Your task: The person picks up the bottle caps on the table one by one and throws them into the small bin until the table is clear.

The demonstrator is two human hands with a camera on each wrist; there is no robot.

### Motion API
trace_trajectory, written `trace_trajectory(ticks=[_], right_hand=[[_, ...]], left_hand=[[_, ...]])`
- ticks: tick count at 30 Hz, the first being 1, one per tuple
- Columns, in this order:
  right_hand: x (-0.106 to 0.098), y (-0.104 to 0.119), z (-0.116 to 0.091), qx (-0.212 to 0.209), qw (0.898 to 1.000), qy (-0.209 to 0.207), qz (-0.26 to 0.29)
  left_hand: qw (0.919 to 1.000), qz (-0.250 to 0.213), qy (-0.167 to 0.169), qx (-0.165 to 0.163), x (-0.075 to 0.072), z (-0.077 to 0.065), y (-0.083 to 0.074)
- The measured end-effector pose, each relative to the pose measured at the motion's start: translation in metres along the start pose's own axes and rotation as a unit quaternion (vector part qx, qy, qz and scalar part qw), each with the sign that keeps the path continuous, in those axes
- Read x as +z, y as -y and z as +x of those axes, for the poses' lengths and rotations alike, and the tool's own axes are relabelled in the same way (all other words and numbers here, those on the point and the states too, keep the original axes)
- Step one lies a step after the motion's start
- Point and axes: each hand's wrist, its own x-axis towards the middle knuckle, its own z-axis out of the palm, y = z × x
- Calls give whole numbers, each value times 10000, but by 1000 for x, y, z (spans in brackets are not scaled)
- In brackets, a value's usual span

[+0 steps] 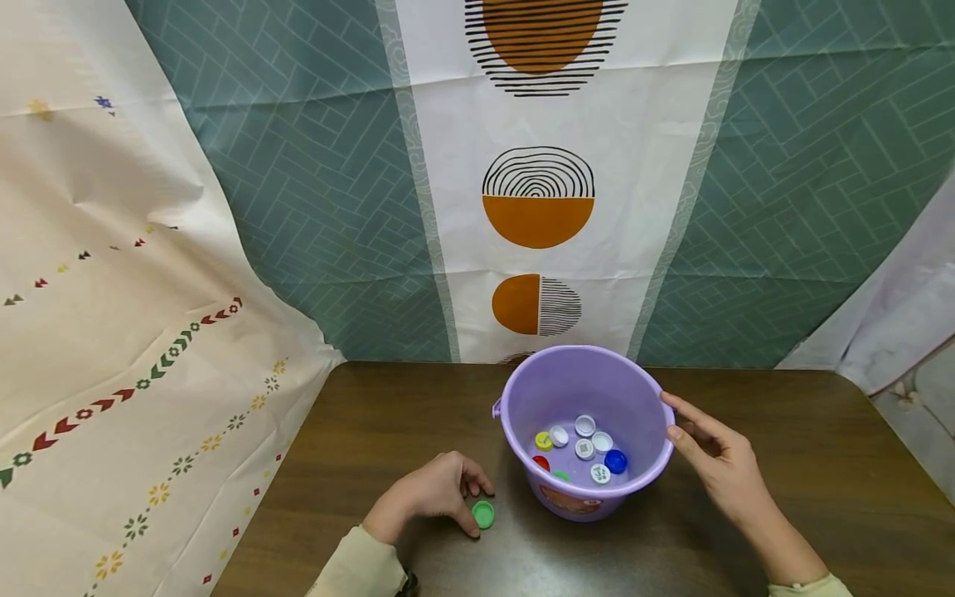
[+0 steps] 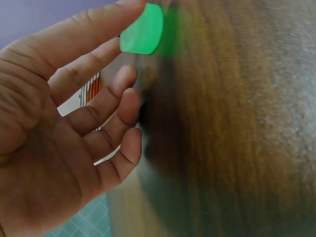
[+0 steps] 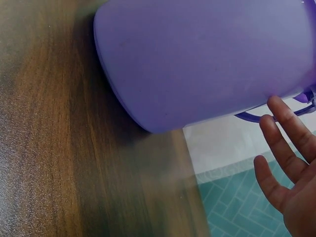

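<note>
On the brown table, a purple bucket stands upright with several bottle caps inside, white, blue, yellow, red and green. To its left, my left hand pinches a green bottle cap between thumb and index finger, low over the tabletop. The other fingers curve loosely beside it in the left wrist view, where the cap shows edge-on. My right hand touches the bucket's right rim with thumb and index fingertips. In the right wrist view its straight, spread fingers lie beside the bucket's outer wall.
A patterned green and white cloth hangs behind the table. Cream embroidered fabric drapes along the left edge. The bucket's handle shows beyond its wall in the right wrist view.
</note>
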Motion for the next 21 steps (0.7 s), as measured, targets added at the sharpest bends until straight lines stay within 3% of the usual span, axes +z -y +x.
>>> trace_trajectory(ticks=[5,21], right_hand=[[0,-1,0,-7,10000,-2,-72],[1,-2,-1,14,9999,1,-118]], left_hand=[[9998,179,3,-110,2,0,0],[9997,256,41,-45,2,1,-1]])
